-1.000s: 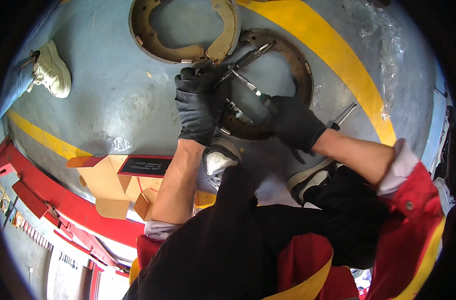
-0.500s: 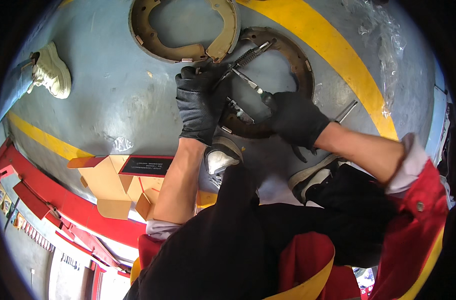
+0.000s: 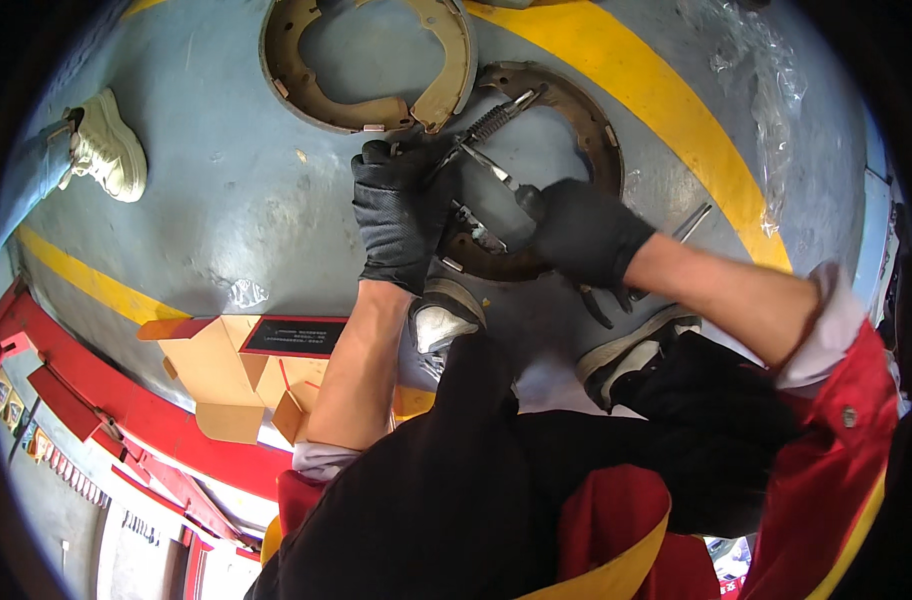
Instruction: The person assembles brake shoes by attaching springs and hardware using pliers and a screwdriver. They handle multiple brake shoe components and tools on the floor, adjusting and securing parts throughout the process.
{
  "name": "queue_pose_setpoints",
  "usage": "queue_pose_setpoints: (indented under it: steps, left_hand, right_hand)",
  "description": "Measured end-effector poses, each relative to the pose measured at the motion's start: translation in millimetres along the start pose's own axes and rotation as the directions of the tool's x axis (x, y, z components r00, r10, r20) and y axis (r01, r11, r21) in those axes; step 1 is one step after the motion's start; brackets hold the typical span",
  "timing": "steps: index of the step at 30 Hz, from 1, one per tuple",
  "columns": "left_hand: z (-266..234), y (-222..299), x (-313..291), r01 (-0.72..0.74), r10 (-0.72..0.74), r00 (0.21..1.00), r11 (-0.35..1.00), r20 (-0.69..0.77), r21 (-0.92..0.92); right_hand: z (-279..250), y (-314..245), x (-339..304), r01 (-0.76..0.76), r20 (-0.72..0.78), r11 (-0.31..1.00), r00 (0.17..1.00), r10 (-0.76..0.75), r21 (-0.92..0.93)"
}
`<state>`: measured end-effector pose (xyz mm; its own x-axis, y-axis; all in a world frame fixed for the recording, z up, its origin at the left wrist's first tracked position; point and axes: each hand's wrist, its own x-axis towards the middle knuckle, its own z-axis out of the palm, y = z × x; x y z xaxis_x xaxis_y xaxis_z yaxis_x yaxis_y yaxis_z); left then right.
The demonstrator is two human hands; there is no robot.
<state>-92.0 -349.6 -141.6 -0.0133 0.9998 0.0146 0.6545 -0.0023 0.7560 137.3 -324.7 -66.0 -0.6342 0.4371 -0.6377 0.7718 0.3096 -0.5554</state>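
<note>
Currently gripping a dark-handled tool [image 3: 491, 165] in the right hand [image 3: 591, 232], over a dark brake-shoe ring [image 3: 598, 130] on the grey floor [image 3: 226, 190].
Holding the left hand [image 3: 401, 215], black-gloved like the right, curled closed over the left side of that ring, with the fingertips partly hidden and the exact hold hard to make out; wrapping the right fingers tightly round the tool's handle, with its metal shaft slanting up and left to near the lower end of a coil spring [image 3: 491, 122] inside the ring. Lying just beyond, close to the dark ring: a tan brake-shoe ring [image 3: 284, 60]. Resting near the right wrist: black curved handles [image 3: 598, 308] and a metal rod [image 3: 694, 220]. Standing open beside the left forearm: a cardboard box [image 3: 211, 362].
</note>
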Motion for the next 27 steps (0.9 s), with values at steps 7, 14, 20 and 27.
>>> queue_pose_setpoints:
  steps: [7,14,20,27]
  left_hand:
    - [-1.3,1.8,0.4,-0.005,0.005,1.000,0.999,0.009,-0.035]
    - [-0.2,-1.5,0.7,-0.052,0.053,0.998,0.999,0.019,-0.013]
    - [-0.4,2.9,0.8,0.006,-0.007,1.000,1.000,0.024,0.018]
    - [0.4,-0.4,-0.2,-0.027,0.027,0.999,1.000,0.020,0.001]
  right_hand:
    - [2.8,-14.2,-12.3,-0.073,-0.098,0.991,0.992,0.084,0.115]
    - [-33.9,-27.2,9.2,-0.078,0.228,0.994,0.969,0.094,-0.075]
    - [-10.1,-9.0,-6.8,-0.115,0.100,0.979,0.990,0.100,0.165]
    - [-33.1,-18.3,2.1,-0.014,0.199,0.997,0.980,0.028,-0.070]
